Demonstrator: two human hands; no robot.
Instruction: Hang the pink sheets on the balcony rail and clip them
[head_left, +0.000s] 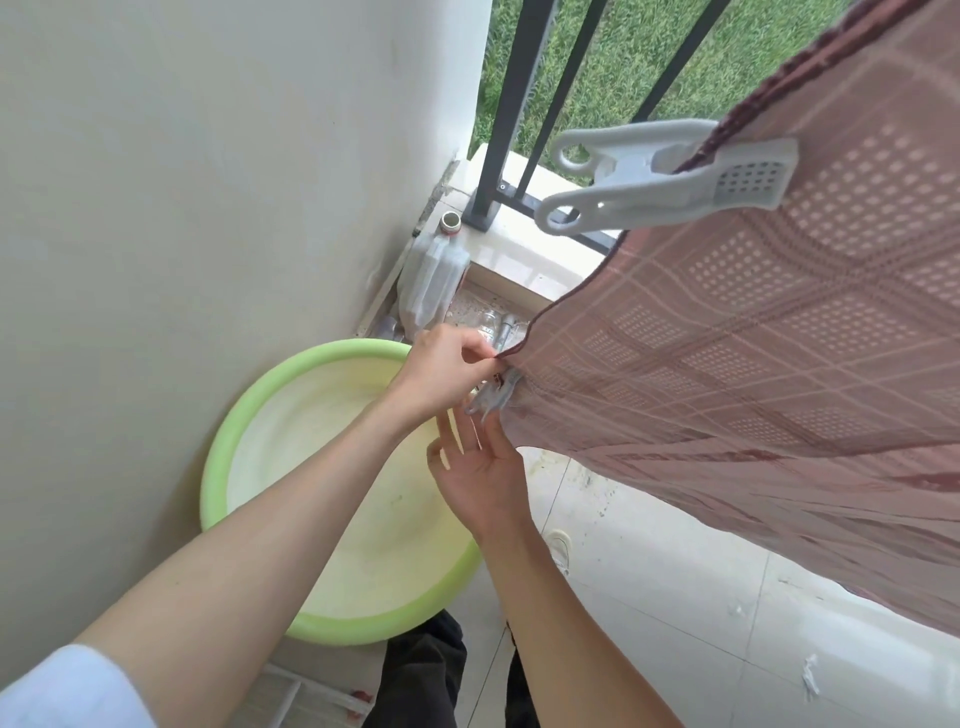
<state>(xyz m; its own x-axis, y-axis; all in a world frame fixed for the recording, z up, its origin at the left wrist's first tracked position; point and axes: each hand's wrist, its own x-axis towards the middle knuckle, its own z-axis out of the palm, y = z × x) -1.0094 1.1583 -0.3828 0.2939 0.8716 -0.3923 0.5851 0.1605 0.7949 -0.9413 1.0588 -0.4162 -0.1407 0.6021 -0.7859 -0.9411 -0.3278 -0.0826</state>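
Note:
A pink checked sheet (753, 338) hangs over the balcony rail and fills the right side of the head view. A large white plastic clip (660, 174) clamps its upper edge. My left hand (447, 374) pinches the sheet's lower left corner by its dark hem. Just below it, my right hand (480, 467) is palm-up with fingers straight, its fingertips touching a small whitish tag or tuft (491, 400) hanging at that corner. The black rail bars (511, 104) stand behind the sheet, with the top rail hidden.
A round green-rimmed basin (249, 415) sits on the floor under my arms, against the cream wall (208, 182). Plastic bottles (434, 275) lie in the corner by the stone ledge (524, 260). Pale floor tiles (675, 597) spread to the right. Grass lies beyond the bars.

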